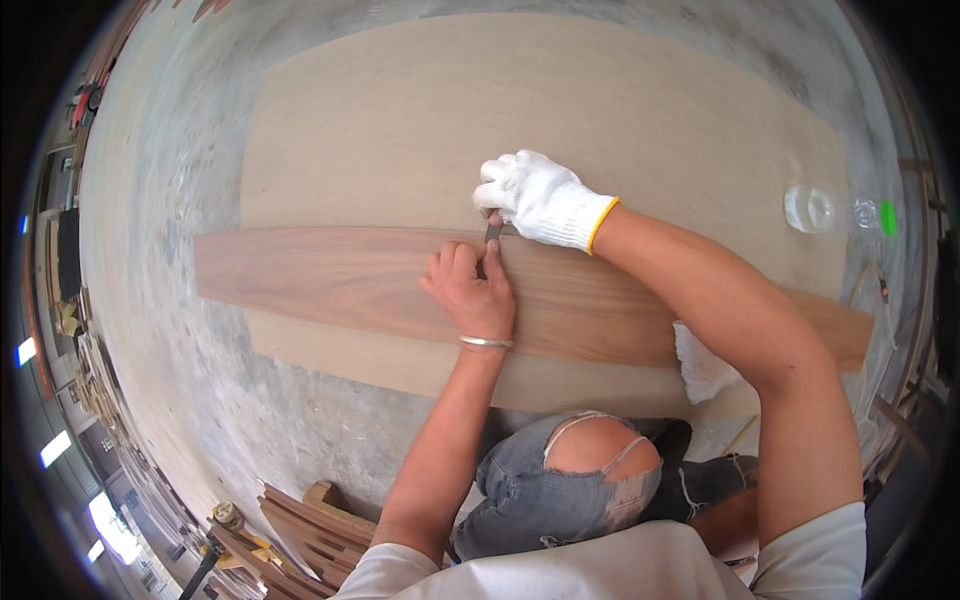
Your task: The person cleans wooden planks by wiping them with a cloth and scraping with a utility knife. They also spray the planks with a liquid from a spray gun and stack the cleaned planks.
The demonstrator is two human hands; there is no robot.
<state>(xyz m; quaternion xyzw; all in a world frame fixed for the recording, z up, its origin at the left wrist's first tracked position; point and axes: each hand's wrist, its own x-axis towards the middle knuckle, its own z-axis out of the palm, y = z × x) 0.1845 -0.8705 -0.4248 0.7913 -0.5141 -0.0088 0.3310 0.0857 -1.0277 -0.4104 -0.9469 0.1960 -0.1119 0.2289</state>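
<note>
A long brown wooden board [370, 285] lies crosswise on a large tan sheet [400, 130]. At the board's far edge, a small dark flat strip [493, 232], perhaps a blade, spans the gap between my hands. My left hand [473, 295], bare with a silver bangle at the wrist, rests on the board, its fingers curled and thumb pressed at the strip's near end. In a white knit glove with a yellow cuff, my right hand [540, 198] is closed at the strip's far end. My fingers hide much of the strip.
A clear plastic bottle [835, 212] with a green cap lies at the far right. White crumpled cloth [703, 365] sits at the board's near edge, beside my right forearm. Wooden slats [315, 535] are stacked at the lower left. My bent knee [600, 445] is close to the sheet.
</note>
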